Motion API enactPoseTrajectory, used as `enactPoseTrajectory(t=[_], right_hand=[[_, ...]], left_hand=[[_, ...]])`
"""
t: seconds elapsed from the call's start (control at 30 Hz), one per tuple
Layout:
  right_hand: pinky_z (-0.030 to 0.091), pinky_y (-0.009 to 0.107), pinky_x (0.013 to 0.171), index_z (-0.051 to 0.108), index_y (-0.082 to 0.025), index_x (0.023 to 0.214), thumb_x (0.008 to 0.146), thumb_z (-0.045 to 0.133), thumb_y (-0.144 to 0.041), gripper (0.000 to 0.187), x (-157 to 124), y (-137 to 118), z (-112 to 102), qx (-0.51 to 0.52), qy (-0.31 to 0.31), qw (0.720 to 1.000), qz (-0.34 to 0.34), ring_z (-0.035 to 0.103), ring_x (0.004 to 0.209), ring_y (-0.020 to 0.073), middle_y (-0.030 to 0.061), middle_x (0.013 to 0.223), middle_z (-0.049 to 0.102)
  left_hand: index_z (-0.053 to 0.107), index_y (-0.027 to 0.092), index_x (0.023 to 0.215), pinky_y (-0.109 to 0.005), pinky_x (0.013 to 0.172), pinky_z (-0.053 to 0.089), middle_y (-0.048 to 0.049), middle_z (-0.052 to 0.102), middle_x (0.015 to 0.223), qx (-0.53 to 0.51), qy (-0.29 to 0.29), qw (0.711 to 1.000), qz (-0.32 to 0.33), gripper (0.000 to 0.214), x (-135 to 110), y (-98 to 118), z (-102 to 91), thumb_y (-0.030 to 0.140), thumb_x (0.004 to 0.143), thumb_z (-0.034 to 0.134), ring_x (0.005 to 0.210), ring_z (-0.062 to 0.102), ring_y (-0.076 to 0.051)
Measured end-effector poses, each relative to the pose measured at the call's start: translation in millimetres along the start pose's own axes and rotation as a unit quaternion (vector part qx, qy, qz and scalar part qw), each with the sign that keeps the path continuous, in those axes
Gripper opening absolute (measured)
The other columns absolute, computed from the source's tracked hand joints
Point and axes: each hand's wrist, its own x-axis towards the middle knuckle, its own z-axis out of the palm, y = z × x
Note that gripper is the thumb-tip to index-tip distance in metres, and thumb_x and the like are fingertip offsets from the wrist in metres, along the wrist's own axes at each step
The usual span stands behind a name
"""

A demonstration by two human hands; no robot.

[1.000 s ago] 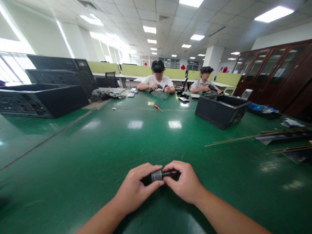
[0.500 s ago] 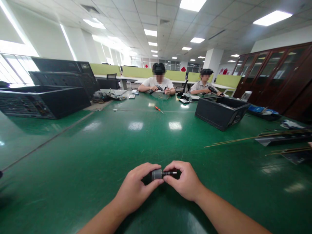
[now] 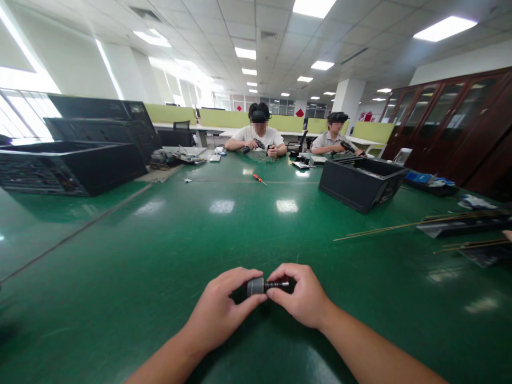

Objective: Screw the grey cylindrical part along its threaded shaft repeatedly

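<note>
Low in the middle of the head view, a short grey cylinder with a thin dark, ringed shaft [image 3: 255, 286] lies sideways between my hands. The shaft points right and ends in a silvery tip. My left hand [image 3: 224, 298] is closed around the cylinder from the left, thumb below and fingers above. From the right, my right hand [image 3: 302, 296] pinches the shaft close to where it meets the cylinder. The cylinder's left end is partly hidden by my left hand. Under both hands is the green tabletop [image 3: 160, 256].
An orange screwdriver [image 3: 259, 179] lies farther off. Open dark computer cases stand left [image 3: 108, 170] and right [image 3: 356, 184]. Thin brass-coloured rods [image 3: 376, 231] extend from metal rails on the right. Two people [image 3: 256, 136] work across the table with power drills; another hand shows at the right edge.
The whole scene has shifted very slightly left with the camera. My hands keep the same hold on the cylinder and its shaft.
</note>
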Motion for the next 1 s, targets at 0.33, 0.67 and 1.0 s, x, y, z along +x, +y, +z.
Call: enactPoseTrajectory(t=[0.33,0.67,1.0], right_hand=[[0.045,0.023,0.061,0.073,-0.018,0.078,0.073,0.072,-0.02,0.005,-0.5,-1.7,-0.2,0.003,-0.002,1.0,0.002,0.061,0.066,0.0146,0.0007,0.071,0.069],[0.044,0.023,0.06,0.073,-0.018,0.076,0.073,0.072,-0.021,0.004,-0.1,-3.3,-1.2,0.0,0.001,1.0,0.004,0.059,0.064,0.0146,0.0006,0.069,0.068],[0.043,0.023,0.059,0.073,-0.017,0.077,0.075,0.072,-0.023,0.006,-0.3,-2.7,-2.2,-0.003,-0.006,1.0,0.009,0.058,0.064,0.0145,0.0007,0.068,0.067]], left_hand=[[0.069,0.027,0.111,-0.028,0.084,0.055,0.0,0.075,0.1,0.006,0.004,1.0,0.006,0.028,-1.0,-2.0,-0.6,0.033,0.084,0.074,0.091,0.071,-0.018],[0.069,0.027,0.111,-0.029,0.085,0.056,-0.0008,0.075,0.1,0.01,0.009,1.0,0.012,0.028,-1.4,-1.9,-1.8,0.034,0.084,0.074,0.092,0.071,-0.019],[0.069,0.027,0.111,-0.029,0.084,0.056,-0.0002,0.075,0.1,0.017,0.011,1.0,0.012,0.029,-1.2,-1.0,-2.5,0.034,0.083,0.075,0.091,0.071,-0.018]])
